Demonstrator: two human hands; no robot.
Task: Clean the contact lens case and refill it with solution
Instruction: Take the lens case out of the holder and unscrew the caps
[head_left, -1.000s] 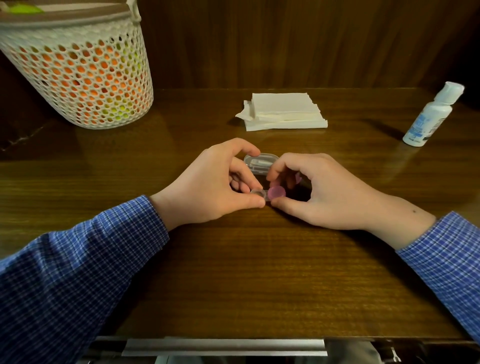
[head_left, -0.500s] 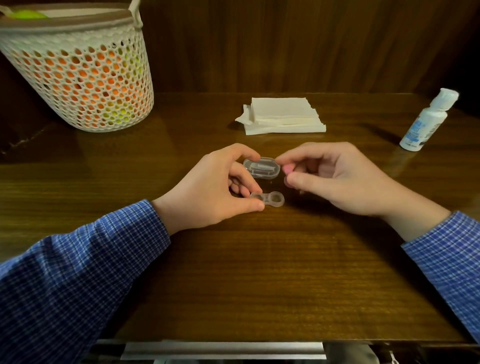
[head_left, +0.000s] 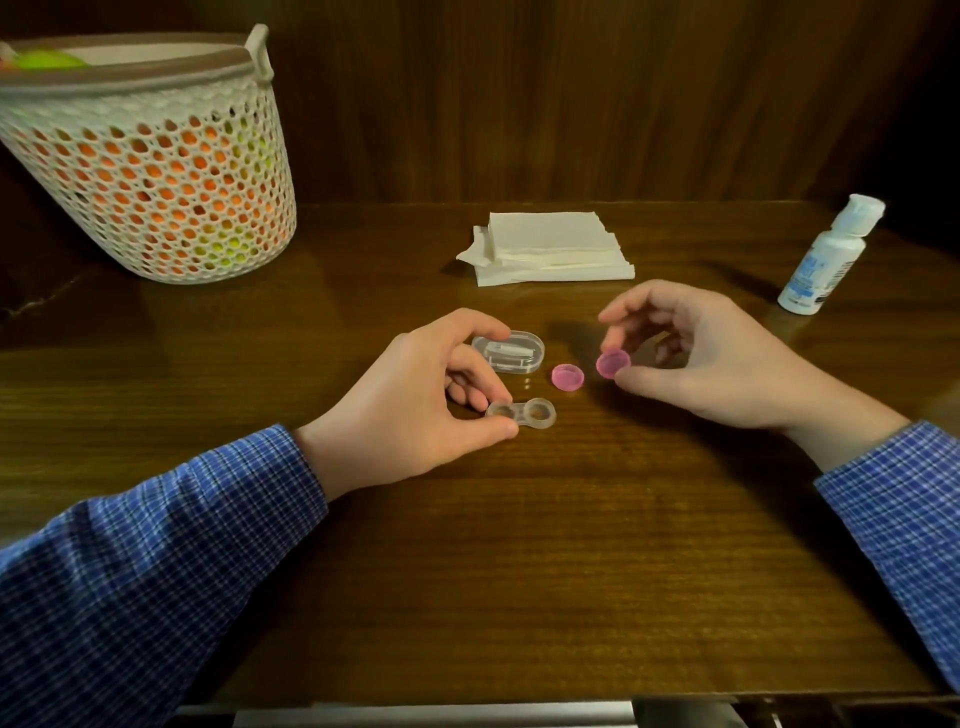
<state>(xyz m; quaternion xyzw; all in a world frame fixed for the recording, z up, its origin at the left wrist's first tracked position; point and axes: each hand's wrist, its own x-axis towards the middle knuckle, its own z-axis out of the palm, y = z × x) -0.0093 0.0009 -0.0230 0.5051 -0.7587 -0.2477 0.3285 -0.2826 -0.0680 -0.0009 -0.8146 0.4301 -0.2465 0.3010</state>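
While the left hand (head_left: 415, 402) pinches the left end of the clear lens case (head_left: 521, 413) between thumb and fingers, the case lies flat on the table (head_left: 519, 571), near the middle. Both round wells of the case are uncovered. The right hand (head_left: 711, 358) holds one pink cap (head_left: 613, 364) between the thumb and the curled fingers, a little above the table and tilted on its edge. A second pink cap (head_left: 567, 376) lies on the table between the hands, just to the left of the held one and beyond the right end of the case. A small clear box (head_left: 509, 352) sits just beyond the left hand's fingers, close to the case but apart from it. Farther back in the middle there is a stack of white tissues (head_left: 550, 254). At the far right a white bottle (head_left: 826, 260) with a blue label stands on the table, well apart from the hands. At the far left stands a white basket (head_left: 150, 166) with holes, and orange and green things show through its wall. Both arms wear blue checked sleeves (head_left: 156, 561).
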